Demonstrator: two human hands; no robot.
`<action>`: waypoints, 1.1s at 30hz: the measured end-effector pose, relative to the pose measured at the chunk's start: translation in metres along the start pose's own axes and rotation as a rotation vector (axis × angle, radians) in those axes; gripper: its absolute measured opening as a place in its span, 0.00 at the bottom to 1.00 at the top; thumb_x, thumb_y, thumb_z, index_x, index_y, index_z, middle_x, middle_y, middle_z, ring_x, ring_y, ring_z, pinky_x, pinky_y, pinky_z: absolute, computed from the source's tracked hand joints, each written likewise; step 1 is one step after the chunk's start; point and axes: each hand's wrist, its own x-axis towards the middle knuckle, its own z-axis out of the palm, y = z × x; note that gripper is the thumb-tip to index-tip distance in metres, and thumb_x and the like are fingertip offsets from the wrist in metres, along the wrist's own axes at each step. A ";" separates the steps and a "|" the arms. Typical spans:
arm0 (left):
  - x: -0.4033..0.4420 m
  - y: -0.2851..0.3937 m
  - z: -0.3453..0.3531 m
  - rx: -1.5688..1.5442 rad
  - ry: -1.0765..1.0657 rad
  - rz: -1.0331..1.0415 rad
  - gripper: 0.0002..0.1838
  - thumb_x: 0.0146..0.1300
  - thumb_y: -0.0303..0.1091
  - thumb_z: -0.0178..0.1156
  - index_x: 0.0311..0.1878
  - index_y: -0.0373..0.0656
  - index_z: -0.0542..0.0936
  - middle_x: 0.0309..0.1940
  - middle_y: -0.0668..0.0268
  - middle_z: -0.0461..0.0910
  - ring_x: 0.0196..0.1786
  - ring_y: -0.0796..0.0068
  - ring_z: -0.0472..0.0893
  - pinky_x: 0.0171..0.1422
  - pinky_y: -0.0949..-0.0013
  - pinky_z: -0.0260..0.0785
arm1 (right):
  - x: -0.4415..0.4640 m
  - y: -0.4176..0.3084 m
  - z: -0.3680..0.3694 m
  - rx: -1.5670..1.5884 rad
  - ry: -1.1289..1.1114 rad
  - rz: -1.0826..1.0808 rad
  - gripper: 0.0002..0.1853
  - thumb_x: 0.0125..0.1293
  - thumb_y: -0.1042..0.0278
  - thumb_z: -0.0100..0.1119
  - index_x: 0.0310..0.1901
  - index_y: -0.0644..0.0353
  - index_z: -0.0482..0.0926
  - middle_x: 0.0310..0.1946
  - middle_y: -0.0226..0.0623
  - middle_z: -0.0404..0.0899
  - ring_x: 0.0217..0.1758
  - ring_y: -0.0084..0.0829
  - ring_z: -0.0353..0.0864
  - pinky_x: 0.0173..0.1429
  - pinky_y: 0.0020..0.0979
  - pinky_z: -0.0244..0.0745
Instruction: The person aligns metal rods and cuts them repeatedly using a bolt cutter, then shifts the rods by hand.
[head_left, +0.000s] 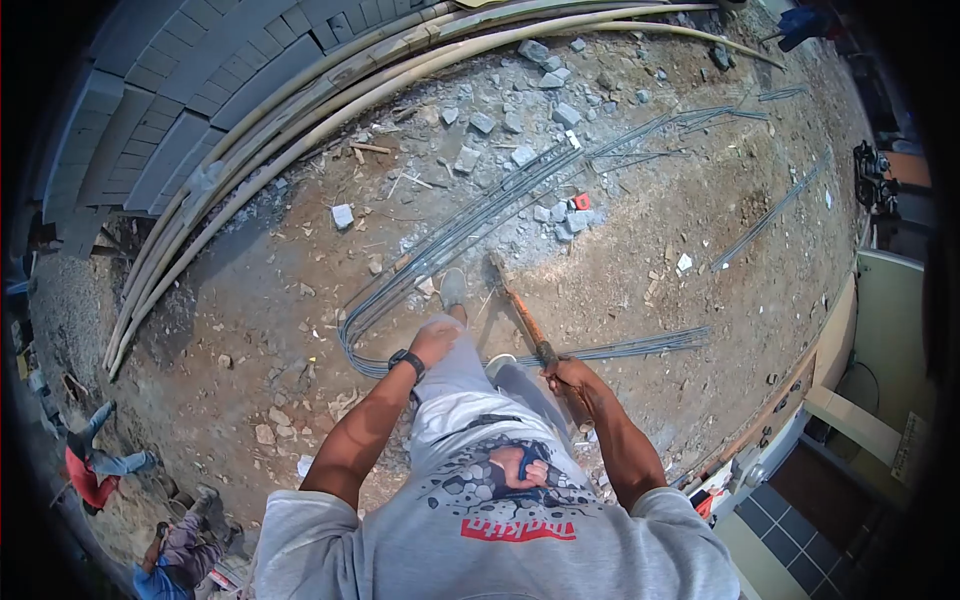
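Observation:
My right hand (570, 376) is wrapped round a long-handled tool (524, 316) with an orange shaft and a thick, worn brown grip. The tool slants away from me, its narrow dark head low over the dirt; I cannot make out its exact kind. On my raised left knee lies my left hand (435, 341), spread and holding nothing, below a dark wristwatch (406, 361). A bundle of thin steel rebar (460, 232), bent back on itself, runs along the ground past my feet. One leg of it passes just beyond my right hand.
Broken grey stones (565, 115) and a small red object (581, 202) lie ahead. Long poles (300, 150) curve beside stacked grey blocks (160, 110). More rods (770, 218) lie right, near a doorway. Two people (95, 462) are at lower left.

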 end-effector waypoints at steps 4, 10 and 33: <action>0.047 0.023 -0.063 -0.111 0.124 0.128 0.20 0.64 0.43 0.65 0.49 0.35 0.82 0.34 0.65 0.83 0.31 0.80 0.78 0.35 0.73 0.70 | 0.005 -0.012 0.004 0.117 -0.028 0.021 0.11 0.57 0.74 0.67 0.38 0.63 0.74 0.18 0.31 0.72 0.15 0.24 0.70 0.18 0.28 0.66; 0.077 0.062 -0.076 -0.120 0.124 0.121 0.21 0.63 0.42 0.66 0.50 0.33 0.81 0.39 0.62 0.84 0.37 0.78 0.80 0.42 0.72 0.72 | -0.011 -0.046 0.019 0.110 0.022 -0.018 0.15 0.58 0.73 0.66 0.47 0.61 0.75 0.21 0.29 0.75 0.17 0.21 0.72 0.19 0.25 0.68; 0.032 0.075 0.107 0.030 -0.489 0.151 0.33 0.69 0.46 0.62 0.65 0.25 0.68 0.60 0.47 0.77 0.63 0.61 0.78 0.68 0.66 0.68 | 0.015 -0.055 -0.013 0.049 -0.030 0.114 0.08 0.64 0.68 0.64 0.41 0.55 0.75 0.21 0.28 0.73 0.16 0.23 0.72 0.19 0.27 0.65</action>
